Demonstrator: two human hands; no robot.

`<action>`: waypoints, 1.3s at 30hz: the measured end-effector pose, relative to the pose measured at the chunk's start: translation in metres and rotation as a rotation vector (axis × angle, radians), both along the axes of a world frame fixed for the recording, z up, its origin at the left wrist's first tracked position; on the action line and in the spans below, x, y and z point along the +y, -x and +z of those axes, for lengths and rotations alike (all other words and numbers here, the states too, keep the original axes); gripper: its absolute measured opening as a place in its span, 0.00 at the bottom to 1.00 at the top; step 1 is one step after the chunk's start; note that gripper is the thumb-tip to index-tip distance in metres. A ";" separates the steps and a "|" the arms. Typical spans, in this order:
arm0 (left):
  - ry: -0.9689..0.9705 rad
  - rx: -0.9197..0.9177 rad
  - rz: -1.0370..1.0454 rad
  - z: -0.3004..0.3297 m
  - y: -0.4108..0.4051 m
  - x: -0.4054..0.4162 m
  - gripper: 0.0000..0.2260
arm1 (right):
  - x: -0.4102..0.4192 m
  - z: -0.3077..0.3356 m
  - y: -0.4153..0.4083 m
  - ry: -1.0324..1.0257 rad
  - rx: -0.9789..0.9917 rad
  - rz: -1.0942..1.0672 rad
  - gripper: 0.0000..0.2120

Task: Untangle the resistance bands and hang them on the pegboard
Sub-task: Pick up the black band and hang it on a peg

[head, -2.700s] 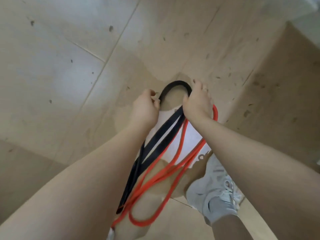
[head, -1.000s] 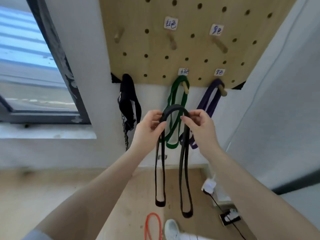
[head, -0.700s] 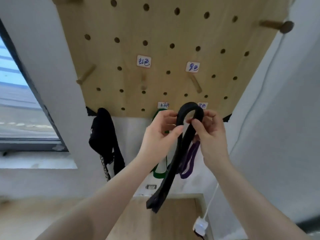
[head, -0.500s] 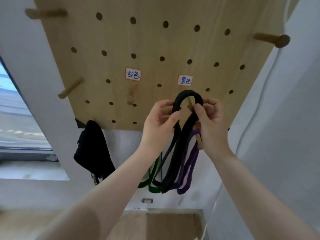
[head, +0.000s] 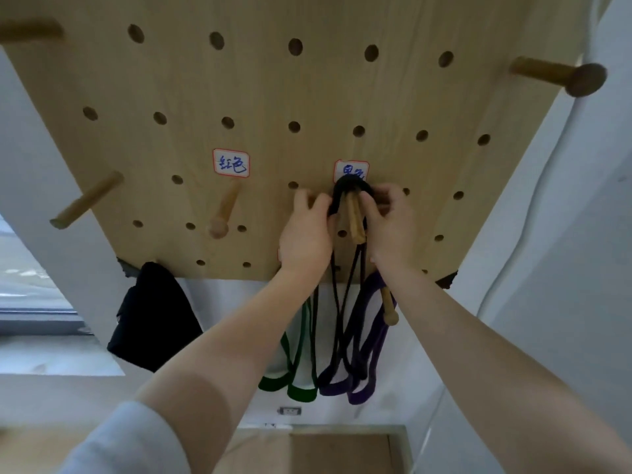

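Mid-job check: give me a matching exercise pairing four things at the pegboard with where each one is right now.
Things:
1. black resistance band
2. purple resistance band
3. bare wooden peg under the red-bordered label
4. black bag

Places or states:
A. hanging below the board's lower left corner
B. looped over a peg, pinched on both sides by the left hand and right hand
C. holding nothing
D. hanging from the lower peg by the right forearm

Pairs: 1-B, 2-D, 3-C, 4-A
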State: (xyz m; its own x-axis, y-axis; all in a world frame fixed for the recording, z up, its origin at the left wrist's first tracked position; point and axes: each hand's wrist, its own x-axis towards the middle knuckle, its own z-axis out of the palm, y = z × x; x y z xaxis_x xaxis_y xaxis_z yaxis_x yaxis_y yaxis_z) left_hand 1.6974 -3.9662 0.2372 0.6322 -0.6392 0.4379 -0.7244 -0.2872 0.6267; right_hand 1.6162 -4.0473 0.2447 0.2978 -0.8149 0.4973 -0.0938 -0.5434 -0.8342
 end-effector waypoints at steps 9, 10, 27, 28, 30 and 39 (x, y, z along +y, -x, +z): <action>-0.034 0.027 0.008 -0.001 -0.006 0.003 0.08 | 0.004 -0.016 -0.001 0.077 0.238 -0.067 0.09; -0.070 0.051 -0.015 -0.003 -0.007 0.007 0.09 | 0.004 -0.014 -0.001 0.060 0.285 -0.067 0.11; -0.362 0.612 0.256 -0.234 -0.002 0.377 0.16 | 0.311 -0.237 0.048 -0.380 0.999 0.396 0.11; -0.401 0.622 0.244 -0.249 0.000 0.402 0.16 | 0.332 -0.251 0.049 -0.370 1.071 0.423 0.11; -0.450 0.670 0.251 -0.280 0.008 0.446 0.15 | 0.366 -0.277 0.054 -0.377 1.207 0.457 0.11; -0.667 0.794 0.182 -0.441 0.059 0.520 0.13 | 0.425 -0.429 0.087 -0.545 1.466 0.478 0.12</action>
